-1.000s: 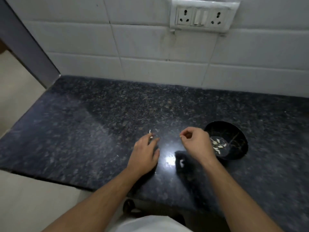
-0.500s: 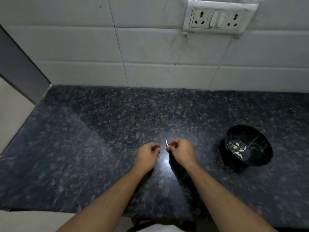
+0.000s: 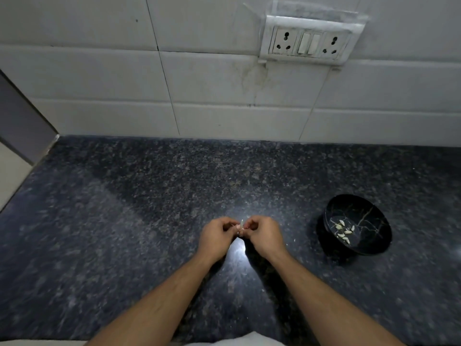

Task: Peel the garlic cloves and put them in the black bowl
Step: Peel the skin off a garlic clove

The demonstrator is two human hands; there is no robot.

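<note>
**Peeling a clove between both hands**

The garlic clove (image 3: 241,227) is a small pale sliver, pinched between the fingertips of the left hand (image 3: 217,238) and the right hand (image 3: 265,236), just above the dark table (image 3: 139,201). Both hands are curled tight, each grip closed on the clove, knuckles nearly touching. A thin pale tip sticks up between them; whether that is skin or clove is too small to tell.

The step in hand looks like stripping the skin. Next, the loosened skin needs pulling away with one hand while the other keeps the clove, and then the bare clove must be carried right to the black bowl (image 3: 379,242), which stands well apart from the hands. Several peeled cloves (image 3: 345,231) already lie in its bottom, so the task seems well under way.
</note>
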